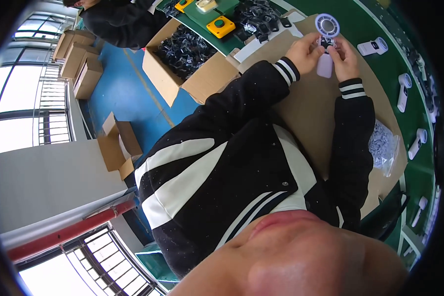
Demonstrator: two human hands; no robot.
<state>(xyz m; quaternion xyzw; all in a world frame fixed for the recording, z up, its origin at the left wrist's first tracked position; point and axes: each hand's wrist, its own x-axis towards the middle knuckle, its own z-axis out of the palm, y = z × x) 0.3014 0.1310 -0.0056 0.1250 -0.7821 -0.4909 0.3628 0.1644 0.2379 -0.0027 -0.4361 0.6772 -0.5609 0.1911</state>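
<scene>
Between my two hands, above the brown cardboard sheet [301, 106], is a small handheld fan [327, 25] with a round lilac-rimmed head and a pale lilac handle. Its head points away from me, the handle toward me. My left hand [305, 53] grips it from the left, thumb and fingers closed near the neck. From the other side my right hand [346, 60] pinches the same neck area, where a dark part shows. What exactly the fingertips press on is too small to tell. By my right forearm lies a clear plastic bag [382, 145] of small pale lilac parts.
Several similar fans, one of them a white fan [372, 46], lie along the green bench at right. An open carton [207, 76] of dark clear plastic pieces stands at left. Beyond it are a yellow button box [221, 26], a pile of dark parts [259, 17] and a person in black [121, 22].
</scene>
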